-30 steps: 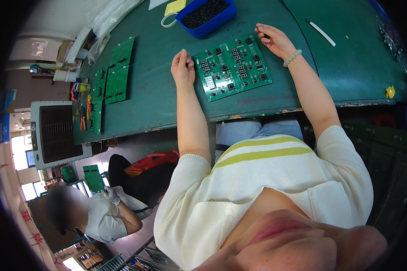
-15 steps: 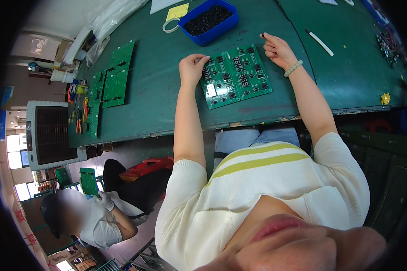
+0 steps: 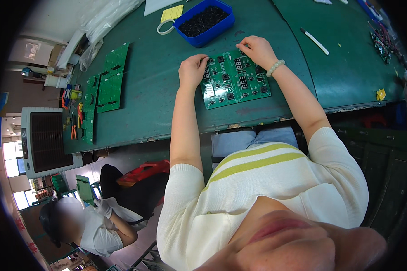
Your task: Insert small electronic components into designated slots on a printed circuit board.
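Note:
A green circuit board [image 3: 234, 85] with black push buttons, digit displays and one white rectangular part lies flat on the bench in front of me. My left hand [image 3: 193, 68] is closed in a pinch at its upper left corner, thumb and forefinger together. Over the upper right part of the board reaches my right hand [image 3: 257, 50], a bead bracelet on its wrist. Its fingertips pinch a tiny black part at the board's top edge, mostly hidden by the fingers. Beyond the board stands a blue bin [image 3: 202, 34] heaped with small black parts.
Several more green boards [image 3: 109, 92] lie to the left, beside pliers [image 3: 80, 115]. A tape roll [image 3: 166, 27] and yellow paper [image 3: 172, 14] adjoin the bin. A white pen-like tool [image 3: 315, 41] lies right. At lower left a gloved co-worker [image 3: 103, 208] holds a board.
My right hand has come left and inward, from beyond the board's right corner to over its top edge. The left hand stays at its corner. The co-worker's board has tilted.

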A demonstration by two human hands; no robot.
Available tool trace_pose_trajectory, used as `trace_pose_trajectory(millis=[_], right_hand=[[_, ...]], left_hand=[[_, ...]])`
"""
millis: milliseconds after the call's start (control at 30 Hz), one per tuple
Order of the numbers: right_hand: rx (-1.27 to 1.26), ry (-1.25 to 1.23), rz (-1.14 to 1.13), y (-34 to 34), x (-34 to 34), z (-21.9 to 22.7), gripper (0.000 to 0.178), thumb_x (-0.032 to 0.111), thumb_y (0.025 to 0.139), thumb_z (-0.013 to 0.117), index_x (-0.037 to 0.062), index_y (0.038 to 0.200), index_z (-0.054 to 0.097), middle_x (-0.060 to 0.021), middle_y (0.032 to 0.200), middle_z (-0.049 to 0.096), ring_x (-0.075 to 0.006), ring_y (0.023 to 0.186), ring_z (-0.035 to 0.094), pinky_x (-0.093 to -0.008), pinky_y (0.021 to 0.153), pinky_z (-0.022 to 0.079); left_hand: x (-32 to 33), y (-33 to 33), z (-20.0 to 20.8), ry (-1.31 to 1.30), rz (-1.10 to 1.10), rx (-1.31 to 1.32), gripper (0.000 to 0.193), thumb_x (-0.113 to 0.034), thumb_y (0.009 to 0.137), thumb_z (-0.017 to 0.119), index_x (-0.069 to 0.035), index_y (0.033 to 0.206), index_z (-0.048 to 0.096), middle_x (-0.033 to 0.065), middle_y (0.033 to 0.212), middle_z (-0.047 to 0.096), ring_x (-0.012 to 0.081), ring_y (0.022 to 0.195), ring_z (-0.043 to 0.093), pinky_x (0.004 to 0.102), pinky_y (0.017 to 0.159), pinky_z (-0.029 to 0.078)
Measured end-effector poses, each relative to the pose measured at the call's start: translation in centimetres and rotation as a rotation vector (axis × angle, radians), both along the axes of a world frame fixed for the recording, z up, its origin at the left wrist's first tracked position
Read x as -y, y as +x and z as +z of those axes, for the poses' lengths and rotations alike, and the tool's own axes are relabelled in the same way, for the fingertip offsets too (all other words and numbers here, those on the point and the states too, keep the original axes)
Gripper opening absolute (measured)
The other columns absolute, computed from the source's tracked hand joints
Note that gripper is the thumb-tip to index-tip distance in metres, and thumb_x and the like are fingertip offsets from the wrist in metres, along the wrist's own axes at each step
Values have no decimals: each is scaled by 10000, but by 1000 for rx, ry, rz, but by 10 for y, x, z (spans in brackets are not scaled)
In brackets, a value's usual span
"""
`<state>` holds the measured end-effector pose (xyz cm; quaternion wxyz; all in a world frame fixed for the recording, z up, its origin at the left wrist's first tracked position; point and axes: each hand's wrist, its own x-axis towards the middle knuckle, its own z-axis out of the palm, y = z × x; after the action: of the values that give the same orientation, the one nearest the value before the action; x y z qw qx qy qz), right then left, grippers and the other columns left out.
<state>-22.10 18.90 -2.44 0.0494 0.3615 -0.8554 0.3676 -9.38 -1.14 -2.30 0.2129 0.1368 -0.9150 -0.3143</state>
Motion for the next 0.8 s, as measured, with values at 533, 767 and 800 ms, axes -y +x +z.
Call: trace_pose_trajectory(millis=[533, 767, 800], right_hand=[[28, 23, -24, 2, 1, -2, 226, 281, 771, 636, 58, 742, 646, -99, 795, 613, -264, 739, 593, -365, 674, 478], [-30, 38, -121, 9, 5, -5, 217, 290, 758, 638, 75, 731, 659, -93, 780, 601, -269, 719, 596, -374, 658, 490], [-48, 67, -139, 11, 6, -3, 211, 282, 762, 630, 77, 726, 660, -93, 774, 598, -272, 713, 597, -380, 652, 493]], left_hand=[[-5, -9, -10, 16, 72, 10, 157, -217, 792, 636, -84, 872, 658, 89, 599, 560, 213, 541, 536, 331, 523, 428], [-3, -9, -18, -7, 23, -100, 142, -188, 783, 642, -72, 860, 667, 81, 580, 534, 194, 505, 493, 323, 504, 410], [-4, -8, -18, -6, 22, -100, 142, -188, 783, 642, -72, 860, 667, 81, 580, 534, 194, 505, 493, 323, 504, 410]])
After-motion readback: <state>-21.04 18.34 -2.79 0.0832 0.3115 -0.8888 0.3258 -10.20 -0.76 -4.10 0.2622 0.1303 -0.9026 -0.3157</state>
